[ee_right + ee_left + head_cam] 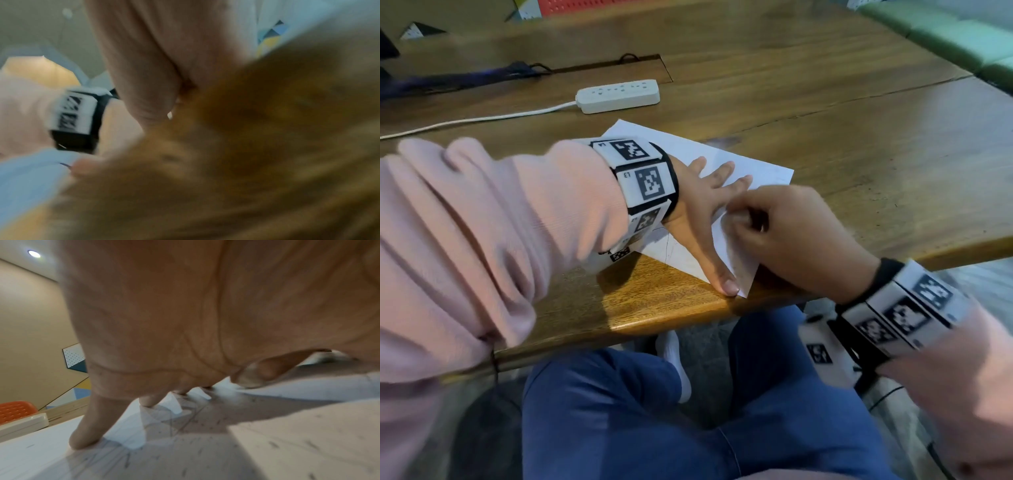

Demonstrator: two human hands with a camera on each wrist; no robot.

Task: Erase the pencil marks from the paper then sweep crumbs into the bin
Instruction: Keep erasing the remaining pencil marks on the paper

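Note:
A white sheet of paper (756,164) lies askew near the front edge of the wooden table (859,137). My left hand (709,192) lies flat on it with the fingers spread, and the thumb pins the corner nearest me. My right hand (743,219) rests on the sheet just right of the left one, its fingers curled tightly. In the left wrist view those fingers pinch a small pale eraser (246,378) against the paper (308,443). Faint pencil lines (170,423) and dark eraser crumbs (273,444) show on the sheet. The right wrist view is blurred.
A white power strip (618,96) with its cable lies behind the paper. Further back are a cable hatch (613,68) and a dark purple cloth (465,78). The table's front edge (654,315) runs just below my hands, above blue-trousered legs. Green cushions (945,34) sit far right.

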